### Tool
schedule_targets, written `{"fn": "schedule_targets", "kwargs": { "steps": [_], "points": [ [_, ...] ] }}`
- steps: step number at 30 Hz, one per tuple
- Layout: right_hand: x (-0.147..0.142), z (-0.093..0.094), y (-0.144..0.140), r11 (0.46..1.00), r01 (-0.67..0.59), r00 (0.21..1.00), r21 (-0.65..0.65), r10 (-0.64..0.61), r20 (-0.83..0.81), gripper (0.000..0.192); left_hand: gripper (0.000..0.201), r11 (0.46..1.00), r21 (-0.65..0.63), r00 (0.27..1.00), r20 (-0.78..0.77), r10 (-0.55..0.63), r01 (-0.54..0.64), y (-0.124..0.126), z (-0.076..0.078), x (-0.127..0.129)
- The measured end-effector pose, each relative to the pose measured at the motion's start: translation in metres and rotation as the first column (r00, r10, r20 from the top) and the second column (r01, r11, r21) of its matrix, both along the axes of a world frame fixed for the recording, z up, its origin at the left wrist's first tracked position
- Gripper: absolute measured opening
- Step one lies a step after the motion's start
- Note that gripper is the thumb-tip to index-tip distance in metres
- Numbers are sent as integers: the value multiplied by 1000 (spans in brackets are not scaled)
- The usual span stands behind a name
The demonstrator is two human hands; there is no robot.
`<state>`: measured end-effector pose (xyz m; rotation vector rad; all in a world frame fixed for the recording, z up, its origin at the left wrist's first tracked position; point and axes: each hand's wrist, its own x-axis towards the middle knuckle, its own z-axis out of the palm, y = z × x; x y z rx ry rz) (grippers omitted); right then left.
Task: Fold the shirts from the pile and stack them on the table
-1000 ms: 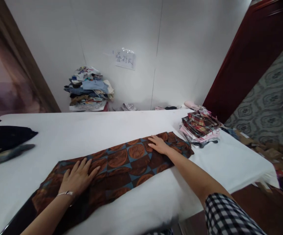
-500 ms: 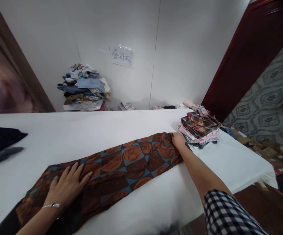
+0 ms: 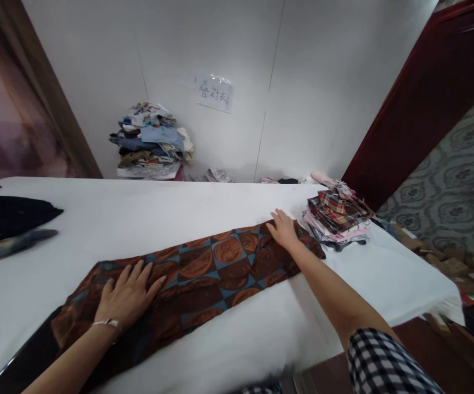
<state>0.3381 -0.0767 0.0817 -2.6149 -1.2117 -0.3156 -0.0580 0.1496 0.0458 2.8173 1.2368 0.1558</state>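
Observation:
A long brown cloth [image 3: 216,268] with rust circles and blue diamonds lies folded in a narrow strip across the white table [image 3: 146,213]. My left hand [image 3: 128,294] rests flat on its near left part, fingers spread, a thin bracelet on the wrist. My right hand [image 3: 282,228] lies flat on the cloth's far right end, close to a stack of folded plaid and pink garments [image 3: 337,216]. Neither hand holds anything.
Dark garments [image 3: 7,221] lie at the table's left edge. A pile of mixed clothes [image 3: 152,142] sits against the white wall under a paper sign [image 3: 215,93]. A dark red door [image 3: 421,93] and patterned floor are at the right.
My right hand slid out along the cloth to its right end, then drew back a little onto it. My left hand stayed pressed on the left part.

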Motion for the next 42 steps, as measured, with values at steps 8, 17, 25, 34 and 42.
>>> {"fn": "schedule_targets", "kwargs": {
  "steps": [8, 17, 25, 34, 42],
  "points": [
    [-66, -41, 31, 940, -270, 934, -210, 202, -295, 65, 68, 996, -23, 992, -94, 81, -83, -16, 8, 9],
    [-108, -29, 43, 932, -354, 924, -75, 336, -184, 61, 62, 952, -208, 967, 77, 244, -224, 5, 45, -7],
    [-183, -54, 40, 801, -569, 818, -183, 532, -217, 65, 68, 856, -225, 885, -118, 450, -465, 56, 65, -42],
    [-180, -55, 39, 800, -579, 810, -157, 542, -223, 65, 39, 844, -380, 924, -103, 368, -379, 43, 57, -19],
    [-178, -55, 39, 795, -600, 785, -89, 563, -260, 63, 41, 745, -594, 918, 26, 395, -304, 34, 81, -16]
  ]
}}
